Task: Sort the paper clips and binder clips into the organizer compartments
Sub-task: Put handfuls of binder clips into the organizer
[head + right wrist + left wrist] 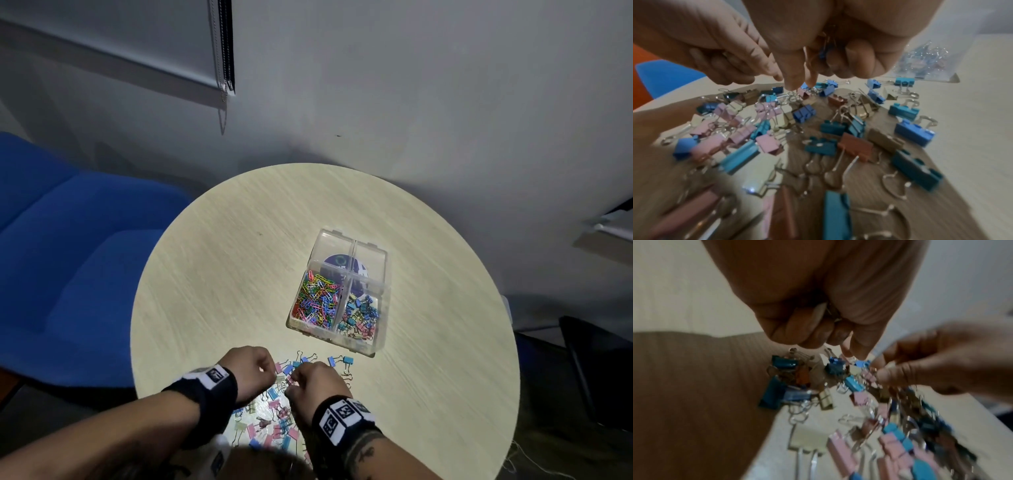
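Binder clips (pixel 274 407), pink, blue and cream with wire handles splayed every way, are heaped just short of the organizer (pixel 339 298) on the round table (pixel 219 260). Several are bunched in the curled right hand (pixel 838 40); wire is pinched by the left hand (pixel 818 305). Bare tabletop is left beyond the organizer.

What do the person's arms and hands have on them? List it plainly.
Both hands are bare, no gloves. The left wrist and the right wrist each wear a black band with white blocks bearing black square markers. The right forearm shows dark tattoo marks. No sleeves reach the forearms.
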